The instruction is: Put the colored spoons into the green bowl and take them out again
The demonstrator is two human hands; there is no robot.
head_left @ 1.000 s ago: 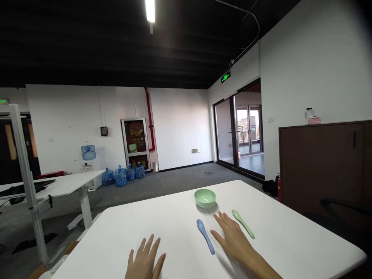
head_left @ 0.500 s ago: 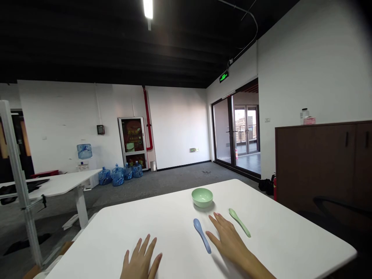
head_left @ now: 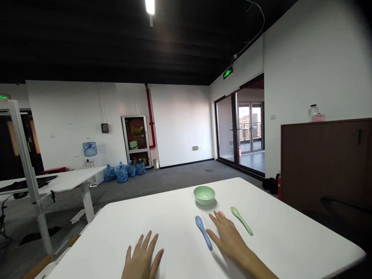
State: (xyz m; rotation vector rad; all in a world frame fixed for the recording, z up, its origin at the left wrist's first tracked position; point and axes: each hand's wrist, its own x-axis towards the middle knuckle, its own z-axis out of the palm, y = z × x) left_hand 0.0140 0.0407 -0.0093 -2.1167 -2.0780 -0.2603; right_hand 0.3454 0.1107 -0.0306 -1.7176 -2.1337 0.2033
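Note:
My left hand (head_left: pixel 142 255) rests on the white table (head_left: pixel 162 221) near its front edge, fingers apart, touching nothing else. My right hand (head_left: pixel 228 240) lies flat and open between a blue plastic spoon (head_left: pixel 204 232) and a pale green plastic spoon (head_left: pixel 241 221), touching neither as far as I can tell. Its fingertips point towards a pale green bowl (head_left: pixel 204 195), which stands upright just beyond them. The inside of the bowl looks bare. Both spoons lie on the tabletop, their bowls towards the far side.
A dark brown cabinet (head_left: pixel 325 162) stands to the right, with a dark chair back (head_left: pixel 343 205) near the table corner. A second white desk (head_left: pixel 58 182) is on the left, beside an aluminium post (head_left: pixel 29 174). Blue water bottles (head_left: pixel 122 173) stand by the far wall.
The whole room has shifted slightly in view as my head moves. My hands, the bowl and both spoons keep their places on the table.

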